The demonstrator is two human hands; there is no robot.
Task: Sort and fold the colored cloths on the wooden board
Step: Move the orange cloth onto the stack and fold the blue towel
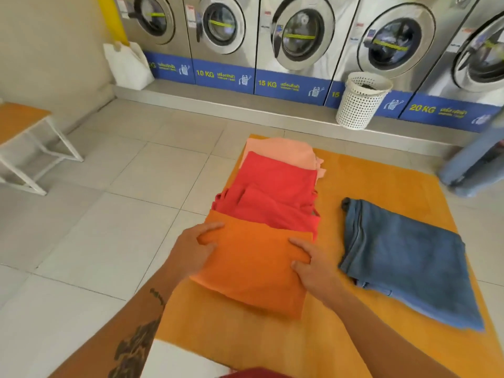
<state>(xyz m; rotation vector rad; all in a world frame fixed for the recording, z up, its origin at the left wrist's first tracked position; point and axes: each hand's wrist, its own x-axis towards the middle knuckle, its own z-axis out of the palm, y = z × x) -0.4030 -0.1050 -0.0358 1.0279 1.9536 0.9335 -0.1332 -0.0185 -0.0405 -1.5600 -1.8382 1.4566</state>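
Observation:
A folded orange cloth (253, 266) lies on the left half of the wooden board (368, 181). My left hand (195, 249) grips its left edge with thumb on top. My right hand (311, 261) pinches its right edge. Beyond the orange cloth, overlapping in a row, lie a folded red cloth (275, 195) and a peach cloth (281, 152) at the far end. A folded blue denim cloth (406, 257) rests apart on the board's right side.
The board lies on a tiled floor. A row of washing machines (297, 36) lines the far wall, with a white perforated basket (360, 100) and a white bag (128, 65) before them. A bench (24, 126) stands at left. A person's jeans leg (474, 162) is at right.

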